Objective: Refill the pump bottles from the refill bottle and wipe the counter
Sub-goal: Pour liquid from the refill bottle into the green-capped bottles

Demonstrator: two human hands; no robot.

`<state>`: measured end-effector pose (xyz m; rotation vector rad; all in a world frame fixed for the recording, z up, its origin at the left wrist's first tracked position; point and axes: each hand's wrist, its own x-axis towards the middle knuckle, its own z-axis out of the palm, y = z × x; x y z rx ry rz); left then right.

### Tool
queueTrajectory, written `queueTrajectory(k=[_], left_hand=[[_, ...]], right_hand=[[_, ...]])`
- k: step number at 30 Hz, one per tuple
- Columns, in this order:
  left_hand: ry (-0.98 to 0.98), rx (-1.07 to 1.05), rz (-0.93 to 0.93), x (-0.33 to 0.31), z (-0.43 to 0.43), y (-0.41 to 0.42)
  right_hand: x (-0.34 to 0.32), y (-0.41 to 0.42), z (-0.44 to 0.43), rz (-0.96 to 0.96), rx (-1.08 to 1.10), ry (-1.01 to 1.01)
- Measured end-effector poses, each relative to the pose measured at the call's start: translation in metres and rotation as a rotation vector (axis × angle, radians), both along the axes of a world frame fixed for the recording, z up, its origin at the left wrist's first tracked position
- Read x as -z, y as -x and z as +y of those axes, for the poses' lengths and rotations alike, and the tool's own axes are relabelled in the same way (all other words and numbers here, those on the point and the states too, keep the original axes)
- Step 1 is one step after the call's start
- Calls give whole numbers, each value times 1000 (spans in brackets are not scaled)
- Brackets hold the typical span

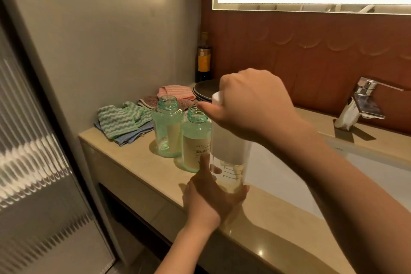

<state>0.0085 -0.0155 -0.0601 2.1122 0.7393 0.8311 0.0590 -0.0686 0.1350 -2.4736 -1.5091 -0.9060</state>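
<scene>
In the head view we see a clear refill bottle (pixel 229 153) upright just below the middle of the frame, at the front of the counter (pixel 138 162), with a white upper part and a little pale liquid at its bottom. The left hand (pixel 211 196) comes up from the lower edge and wraps round the bottle's base, one finger lying straight up its side. The right hand (pixel 251 104) reaches in from the lower right and closes in a fist over the white top, its fingers curled tight round it and the thumb pointing left. We cannot tell whether the bottle stands on the counter or is held just off it. Just left of it stand two green pump bottles, both with open necks and no pumps: the nearer one (pixel 195 142) touches or almost touches the refill bottle and bears a cream label, and the farther one (pixel 168 127) stands beside it, up and to the left. Behind them, toward the wall, lie a green striped cloth (pixel 120 118) on a blue one (pixel 133 137), then a pink cloth (pixel 175 92), then dark plates (pixel 204 90) and a dark bottle (pixel 203 60) in the corner. At the right we see the sink (pixel 333 173) and, above it, a chrome tap (pixel 360 102). A lit mirror (pixel 311 0) runs along the upper right, and a ribbed glass door (pixel 33 140) fills the left.
</scene>
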Motion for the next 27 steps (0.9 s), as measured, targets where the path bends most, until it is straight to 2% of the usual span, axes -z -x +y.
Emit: queueTrajectory(k=[14,17,19,21,24,25,27], left_hand=[[24,19,-57,4,3,-2],[77,49,-64,8,6,-2],[158,97,-81,13,9,-4],[194,108,-85,16,10,-6],[195,87,-89,16,8,-6],[214,86,-92,14,6,-4],[178,98,-75,11,6,-3]], right_hand=[[3,-18,-8,81,-233,-93],[4,-22,-7,102,-341,-122],[6,-29,-8,201,-484,-167],[7,-36,-10,402,-603,-212],[7,-38,-13,660,-621,-190],[5,-34,-13,657,-606,-169],[0,-25,-16,484,-484,-74]])
